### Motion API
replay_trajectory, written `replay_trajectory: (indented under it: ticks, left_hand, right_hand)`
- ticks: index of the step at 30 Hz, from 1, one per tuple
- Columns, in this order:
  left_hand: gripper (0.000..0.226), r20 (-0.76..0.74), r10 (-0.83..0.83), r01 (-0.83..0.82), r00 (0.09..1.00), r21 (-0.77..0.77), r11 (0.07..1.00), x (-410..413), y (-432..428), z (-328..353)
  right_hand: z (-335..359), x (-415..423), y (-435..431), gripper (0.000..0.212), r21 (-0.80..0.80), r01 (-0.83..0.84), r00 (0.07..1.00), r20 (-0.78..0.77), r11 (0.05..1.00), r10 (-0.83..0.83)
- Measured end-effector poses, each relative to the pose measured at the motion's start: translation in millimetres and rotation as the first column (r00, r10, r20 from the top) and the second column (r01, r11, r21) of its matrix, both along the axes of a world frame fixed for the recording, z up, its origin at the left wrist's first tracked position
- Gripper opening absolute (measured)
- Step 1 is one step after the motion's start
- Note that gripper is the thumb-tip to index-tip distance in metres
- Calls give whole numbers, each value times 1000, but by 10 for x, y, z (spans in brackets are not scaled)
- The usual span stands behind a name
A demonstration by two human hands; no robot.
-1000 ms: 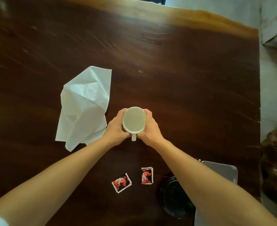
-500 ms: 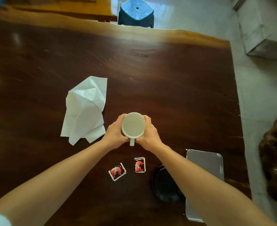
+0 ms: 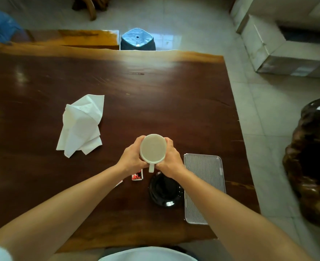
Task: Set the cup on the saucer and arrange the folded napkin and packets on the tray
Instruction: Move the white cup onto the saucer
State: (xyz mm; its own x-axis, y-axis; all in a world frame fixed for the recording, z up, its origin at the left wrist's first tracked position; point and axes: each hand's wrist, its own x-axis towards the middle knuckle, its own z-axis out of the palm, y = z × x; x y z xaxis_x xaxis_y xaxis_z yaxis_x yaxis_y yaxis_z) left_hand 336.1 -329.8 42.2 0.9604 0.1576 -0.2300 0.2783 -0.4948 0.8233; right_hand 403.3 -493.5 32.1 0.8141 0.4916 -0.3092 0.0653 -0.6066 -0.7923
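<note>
A white cup (image 3: 152,149) is held between both hands, its handle pointing toward me. My left hand (image 3: 131,156) wraps its left side and my right hand (image 3: 171,158) its right side. The cup hangs just beyond the black saucer (image 3: 164,191), which lies on the dark wooden table (image 3: 155,95). A ridged silver tray (image 3: 204,185) lies right of the saucer. One red packet (image 3: 137,176) shows under my left wrist; a second packet (image 3: 118,183) is mostly hidden by my left forearm. A crumpled white napkin (image 3: 82,125) lies at the left.
The table's right edge runs just beyond the tray, with tiled floor (image 3: 268,129) past it. A blue stool (image 3: 137,39) and a wooden bench (image 3: 76,38) stand behind the far edge. A dark carved wooden piece (image 3: 313,161) sits at the right.
Both hands have carried the cup toward me and to the right, closer to the saucer. My head has lifted, so more of the tray, saucer and room shows.
</note>
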Motion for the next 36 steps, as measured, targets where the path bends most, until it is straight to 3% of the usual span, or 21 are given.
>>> replay_trajectory:
  ticks: [14,36]
  left_hand:
    - [95,-93,-35,34,995,-6,999,-611,-844,-260]
    - [89,-276,-37,24,960,-51,998,-603,-913,-830]
  right_hand:
    - [-184,-617,-868,89,-94,-34,999,-10,995,34]
    - [-821,-716,-887,91,-229,-24,980,-199,973,-23]
